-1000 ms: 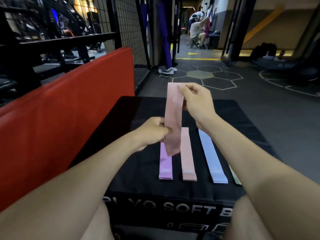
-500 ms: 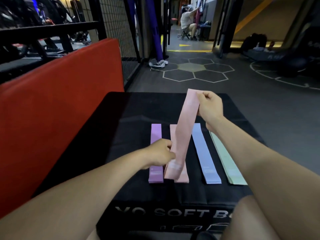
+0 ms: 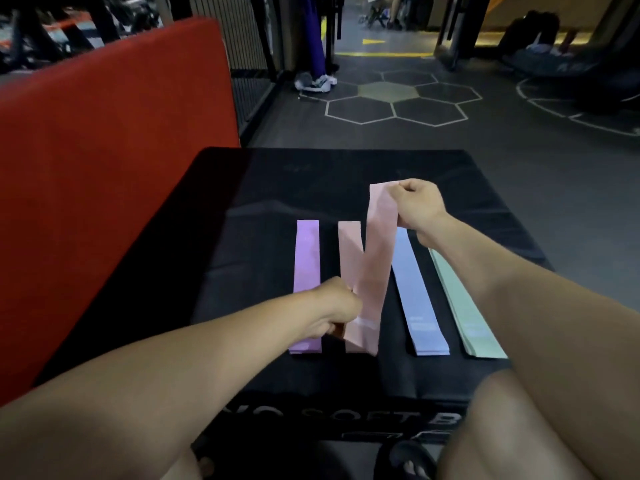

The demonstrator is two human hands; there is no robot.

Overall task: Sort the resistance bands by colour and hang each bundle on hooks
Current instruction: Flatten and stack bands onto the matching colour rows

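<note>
A pink resistance band point(image 3: 375, 258) is stretched at a slant between my hands, just above the black soft box point(image 3: 263, 188). My right hand point(image 3: 417, 206) pinches its far end and my left hand point(image 3: 334, 311) pinches its near end. Under it lies another pink band point(image 3: 349, 247), flat on the box. A purple band point(image 3: 306, 258) lies to the left of that, a pale blue band point(image 3: 417, 299) to the right, and a mint green band point(image 3: 464, 313) at the far right, partly under my right forearm.
A red padded block point(image 3: 114, 150) stands along the box's left side. Dark gym floor with hexagon markings point(image 3: 398, 102) stretches beyond the box. A person's shoes point(image 3: 315, 81) and legs stand at the back. My knees and a sandalled foot point(image 3: 405, 462) are at the bottom.
Both hands have brought the held pink band down from upright in the air to a low slant over the pink band on the box. The view has tilted downward.
</note>
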